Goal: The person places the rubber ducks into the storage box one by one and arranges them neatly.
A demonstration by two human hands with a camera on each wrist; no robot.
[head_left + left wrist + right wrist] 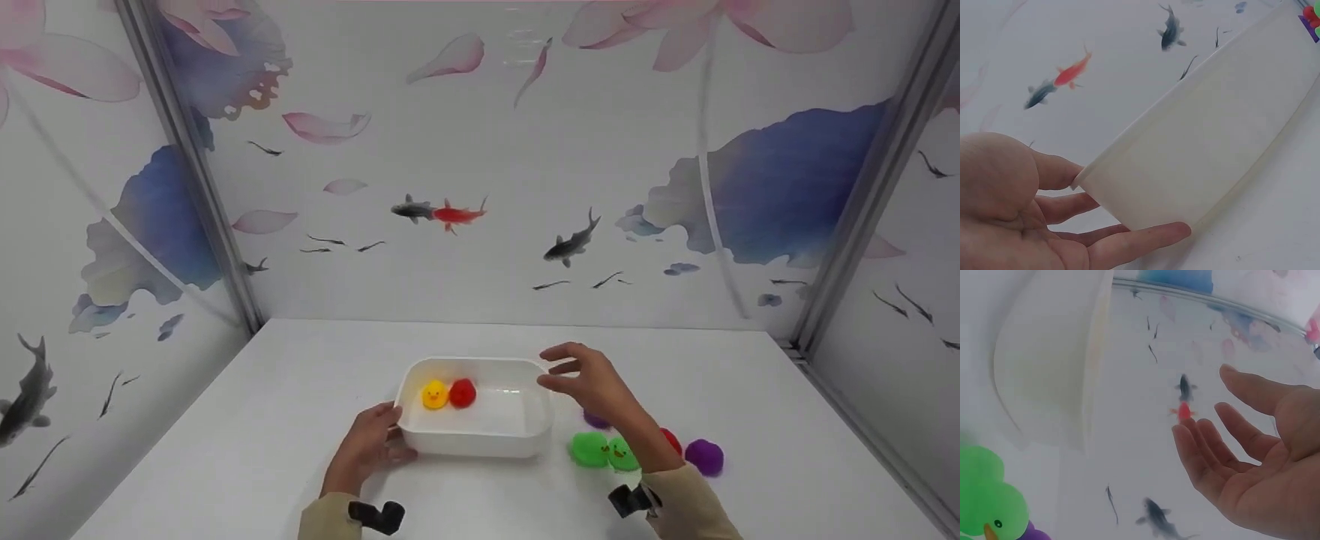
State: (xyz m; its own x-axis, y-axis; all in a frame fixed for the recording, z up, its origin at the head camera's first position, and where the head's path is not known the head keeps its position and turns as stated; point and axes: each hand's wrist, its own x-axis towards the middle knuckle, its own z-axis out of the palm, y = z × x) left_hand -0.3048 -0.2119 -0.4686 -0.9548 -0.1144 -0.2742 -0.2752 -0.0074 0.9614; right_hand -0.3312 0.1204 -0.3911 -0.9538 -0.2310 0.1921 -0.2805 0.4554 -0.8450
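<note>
A white plastic container (474,445) sits on the table with a yellow toy duck (434,395) and a red ball-like toy (463,393) side by side in its left half. My left hand (369,442) holds its left end; in the left wrist view the thumb is at the rim and the fingers lie against the outer wall. Over the right end is my right hand (589,379), fingers spread and loosely bent, holding nothing. Green toy ducks (589,450) lie right of the container, near purple toys (705,457) and a red toy (670,439) partly hidden by my right forearm.
White panels (480,165) printed with fish, petals and lotus leaves enclose the white table (247,442) at the back and both sides. Metal posts (199,172) stand at the corners. Each wrist wears a black device (377,517).
</note>
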